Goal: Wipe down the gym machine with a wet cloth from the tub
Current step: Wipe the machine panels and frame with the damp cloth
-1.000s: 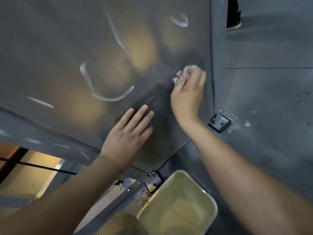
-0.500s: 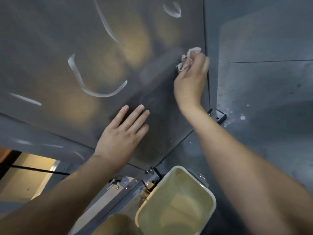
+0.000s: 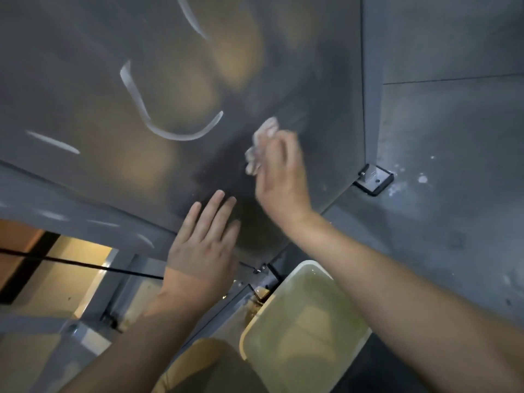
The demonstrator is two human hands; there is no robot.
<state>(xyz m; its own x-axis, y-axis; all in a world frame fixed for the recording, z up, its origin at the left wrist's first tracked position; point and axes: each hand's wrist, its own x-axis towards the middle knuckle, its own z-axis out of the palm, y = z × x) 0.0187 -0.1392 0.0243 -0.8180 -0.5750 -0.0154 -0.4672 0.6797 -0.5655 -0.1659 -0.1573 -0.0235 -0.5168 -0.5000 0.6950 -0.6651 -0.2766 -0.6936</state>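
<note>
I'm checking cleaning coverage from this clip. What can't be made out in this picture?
Head view:
- Cloth: motion-blurred and mostly covered by the right hand; size and wetness unclear.
- Tub: right side hidden behind the right forearm; how full it is, unclear.
- Panel: cut off by the top and left edges; glare hides which parts are wiped.
- Left hand: lies flat on the panel, hiding the surface beneath.
</note>
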